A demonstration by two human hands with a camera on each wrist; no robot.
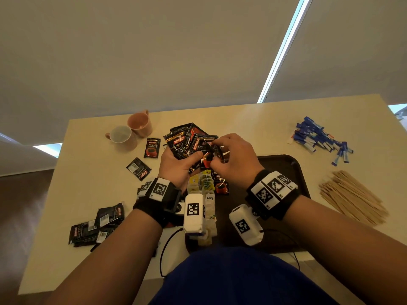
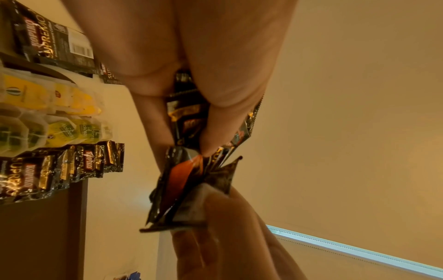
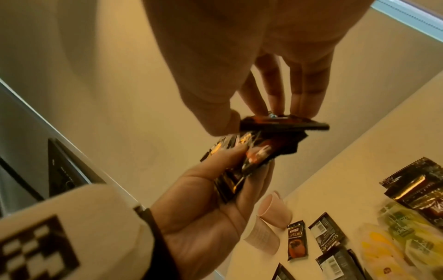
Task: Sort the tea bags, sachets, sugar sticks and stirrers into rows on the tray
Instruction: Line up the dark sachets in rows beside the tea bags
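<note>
My left hand (image 1: 182, 160) grips a fanned bunch of black coffee sachets (image 1: 187, 140) above the far left corner of the dark tray (image 1: 286, 170). My right hand (image 1: 222, 155) pinches one sachet (image 3: 282, 123) at the near end of that bunch between thumb and fingertips. On the tray lie rows of yellow and green tea bags (image 2: 55, 113) and a row of sachets (image 2: 59, 168). Blue sugar sticks (image 1: 319, 139) are piled at the far right of the table. Wooden stirrers (image 1: 350, 197) lie in a heap right of the tray.
Two pink mugs (image 1: 130, 130) stand at the table's far left. Loose black sachets (image 1: 97, 225) lie scattered on the table left of the tray, some near the front left. A black cable (image 1: 164, 256) loops by the table's front edge.
</note>
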